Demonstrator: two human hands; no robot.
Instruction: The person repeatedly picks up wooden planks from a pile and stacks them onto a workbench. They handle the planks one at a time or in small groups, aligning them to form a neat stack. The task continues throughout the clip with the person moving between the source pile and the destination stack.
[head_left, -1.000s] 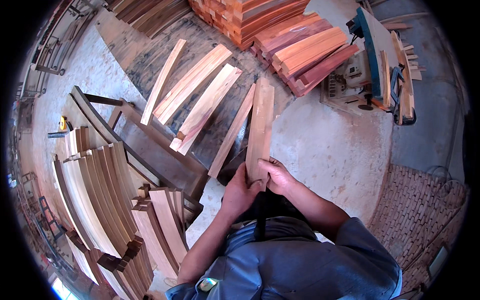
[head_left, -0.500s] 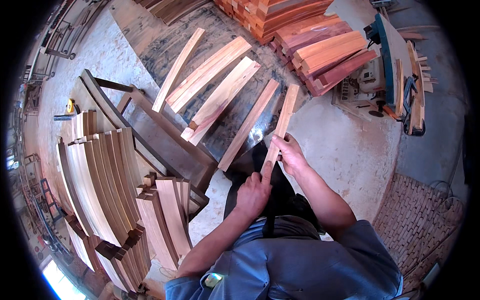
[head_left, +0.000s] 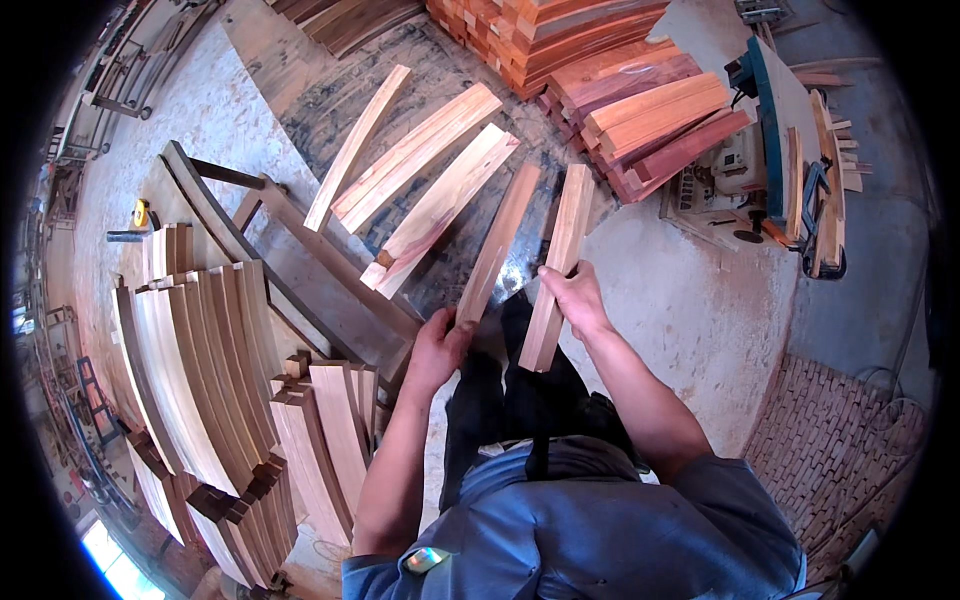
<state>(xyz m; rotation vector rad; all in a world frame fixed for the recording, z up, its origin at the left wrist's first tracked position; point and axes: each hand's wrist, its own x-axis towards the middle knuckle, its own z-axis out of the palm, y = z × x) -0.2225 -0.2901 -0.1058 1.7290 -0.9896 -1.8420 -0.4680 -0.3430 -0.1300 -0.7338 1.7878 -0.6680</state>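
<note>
A woodworking shop: stacked timber boards (head_left: 640, 100), saw machine (head_left: 770, 170), sawdust-covered floor (head_left: 700, 310).

Bare floor (head_left: 690, 300) right of held board (head_left: 558, 262); laid boards (head_left: 440, 205) crowd left

Both forearms come up from the lower edge, bent at the elbows. The left hand (head_left: 436, 345) is curled closed, fingers wrapped. The right hand (head_left: 574, 300) is higher, clasped with thumb on top.

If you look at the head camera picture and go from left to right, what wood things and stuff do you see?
Curved pale slats → left hand on a darker board → right hand holding a pale board → stacked reddish boards → saw machine.
</note>
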